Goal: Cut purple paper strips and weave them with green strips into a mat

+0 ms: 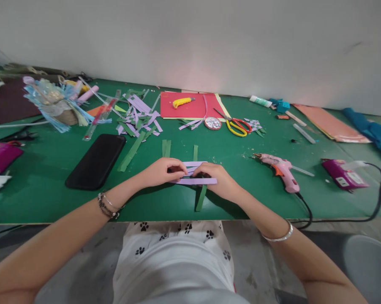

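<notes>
Several purple paper strips [195,181] lie side by side near the table's front edge, with a green paper strip [201,199] crossing them. My left hand [163,172] is closed over the left ends of the purple strips, thumb and fingers drawn together. From the other side, my right hand [220,179] curls its fingers down on the same strips, close to the green one. Both hands partly hide the strips, so how they interlace cannot be made out. Another green strip [166,147] sticks out beyond my left hand.
Left of my hands lies a black phone [95,161]; a pile of paper strips [141,114] is behind it. Scissors [238,126] and a yellow cutter [182,102] on red paper [197,110] lie ahead. At right are a pink glue gun [281,169] and its cord.
</notes>
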`<state>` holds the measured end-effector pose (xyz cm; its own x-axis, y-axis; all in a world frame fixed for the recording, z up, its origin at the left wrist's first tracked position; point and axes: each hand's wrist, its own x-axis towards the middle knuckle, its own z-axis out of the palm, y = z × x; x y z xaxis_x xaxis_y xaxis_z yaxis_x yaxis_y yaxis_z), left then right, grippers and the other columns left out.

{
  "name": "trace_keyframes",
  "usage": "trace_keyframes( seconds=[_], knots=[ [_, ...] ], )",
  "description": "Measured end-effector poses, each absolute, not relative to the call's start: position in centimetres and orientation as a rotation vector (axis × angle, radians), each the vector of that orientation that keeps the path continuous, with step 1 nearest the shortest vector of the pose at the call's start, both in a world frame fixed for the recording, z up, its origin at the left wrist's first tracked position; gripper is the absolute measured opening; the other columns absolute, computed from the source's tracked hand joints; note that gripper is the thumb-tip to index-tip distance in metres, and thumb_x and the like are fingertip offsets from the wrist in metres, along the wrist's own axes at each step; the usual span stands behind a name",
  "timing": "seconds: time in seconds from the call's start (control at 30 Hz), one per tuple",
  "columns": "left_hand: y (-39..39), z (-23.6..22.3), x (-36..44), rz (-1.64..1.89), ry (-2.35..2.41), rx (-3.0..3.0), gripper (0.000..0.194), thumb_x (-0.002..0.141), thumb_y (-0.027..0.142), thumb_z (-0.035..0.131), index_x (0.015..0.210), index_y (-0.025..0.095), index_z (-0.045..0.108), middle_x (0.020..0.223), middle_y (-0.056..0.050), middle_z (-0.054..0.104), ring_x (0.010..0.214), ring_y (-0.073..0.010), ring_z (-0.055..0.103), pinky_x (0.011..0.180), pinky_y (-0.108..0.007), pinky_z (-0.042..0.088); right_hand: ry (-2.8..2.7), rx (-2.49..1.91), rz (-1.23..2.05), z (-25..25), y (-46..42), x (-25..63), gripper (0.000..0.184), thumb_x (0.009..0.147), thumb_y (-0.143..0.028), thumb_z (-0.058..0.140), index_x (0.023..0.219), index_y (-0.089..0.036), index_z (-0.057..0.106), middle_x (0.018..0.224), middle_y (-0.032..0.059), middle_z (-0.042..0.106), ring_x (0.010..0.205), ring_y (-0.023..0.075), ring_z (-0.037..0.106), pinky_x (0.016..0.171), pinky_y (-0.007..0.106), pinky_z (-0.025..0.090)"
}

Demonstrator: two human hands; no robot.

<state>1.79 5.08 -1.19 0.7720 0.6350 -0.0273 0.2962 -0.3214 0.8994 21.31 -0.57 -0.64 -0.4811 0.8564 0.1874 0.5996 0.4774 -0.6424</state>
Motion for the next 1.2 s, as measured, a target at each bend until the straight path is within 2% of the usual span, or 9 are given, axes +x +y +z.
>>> trace_keyframes(
  seconds=[0.23,0.43,0.6,0.8,0.9,1.03,1.2],
  knots=[
    [4.6,-0.8,2.1,0.488,0.632,2.357,0.02,0.078,0.025,0.045,0.075,0.018,0.064,0.074,-0.002,0.06,0.07,-0.014,0.054,0.065,-0.023,0.039,-2.152,-1.259,0.727,-0.8,-0.6,21.2,0.023,0.067,0.0,0.046,0.079,-0.013,0.06,0.073,0.0021,0.063,0.067,0.0107,0.054,0.062,0.023,0.039],
    [4.2,-1.3,2.5,0.398,0.627,2.526,0.02,0.081,0.03,0.048,0.09,0.017,0.061,0.089,-0.005,0.058,0.078,-0.0157,0.054,0.066,-0.024,0.038,-2.112,-1.262,0.76,-0.9,-0.6,21.3,0.022,0.067,0.002,0.046,0.073,-0.015,0.059,0.073,0.0005,0.063,0.067,0.0096,0.055,0.064,0.022,0.039],
    [4.3,-1.9,2.8,0.407,0.611,2.502,0.016,0.081,0.029,0.052,0.084,0.016,0.062,0.083,-0.003,0.059,0.076,-0.0148,0.054,0.066,-0.023,0.038,-2.133,-1.278,0.748,-0.9,-0.6,21.2,0.019,0.068,0.0,0.048,0.072,-0.015,0.059,0.071,0.0004,0.061,0.066,0.0094,0.053,0.063,0.021,0.038],
    [4.4,-2.5,3.3,0.437,0.479,2.445,0.01,0.081,0.02,0.052,0.081,0.015,0.061,0.083,-0.003,0.059,0.078,-0.0131,0.055,0.071,-0.023,0.04,-2.183,-1.321,0.659,-1.2,-0.6,21.4,0.028,0.063,0.004,0.041,0.073,-0.015,0.059,0.066,0.0002,0.056,0.06,0.0094,0.048,0.058,0.02,0.036],
    [4.5,-2.6,3.2,0.442,0.469,2.439,0.008,0.08,0.017,0.053,0.08,0.014,0.061,0.082,-0.003,0.059,0.078,-0.0131,0.055,0.071,-0.023,0.04,-2.162,-1.307,0.671,-1.1,-0.6,21.4,0.026,0.063,0.003,0.042,0.071,-0.015,0.059,0.065,-0.0002,0.056,0.06,0.0093,0.047,0.058,0.02,0.036],
    [4.5,-2.6,3.2,0.454,0.466,2.458,0.007,0.079,0.016,0.054,0.077,0.014,0.061,0.08,-0.003,0.059,0.076,-0.0129,0.055,0.07,-0.022,0.04,-2.108,-1.283,0.719,-0.8,-0.5,21.3,0.019,0.067,-0.002,0.042,0.062,-0.016,0.054,0.062,-0.0009,0.053,0.058,0.0092,0.046,0.059,0.021,0.035],
    [4.5,-2.5,3.4,0.442,0.474,2.485,0.007,0.079,0.016,0.054,0.075,0.015,0.06,0.079,-0.002,0.058,0.075,-0.0123,0.054,0.068,-0.022,0.04,-2.034,-1.281,0.83,-0.7,-0.6,21.5,0.019,0.072,-0.009,0.041,0.055,-0.017,0.046,0.062,-0.0008,0.052,0.061,0.0102,0.047,0.062,0.023,0.037]
  ],
)
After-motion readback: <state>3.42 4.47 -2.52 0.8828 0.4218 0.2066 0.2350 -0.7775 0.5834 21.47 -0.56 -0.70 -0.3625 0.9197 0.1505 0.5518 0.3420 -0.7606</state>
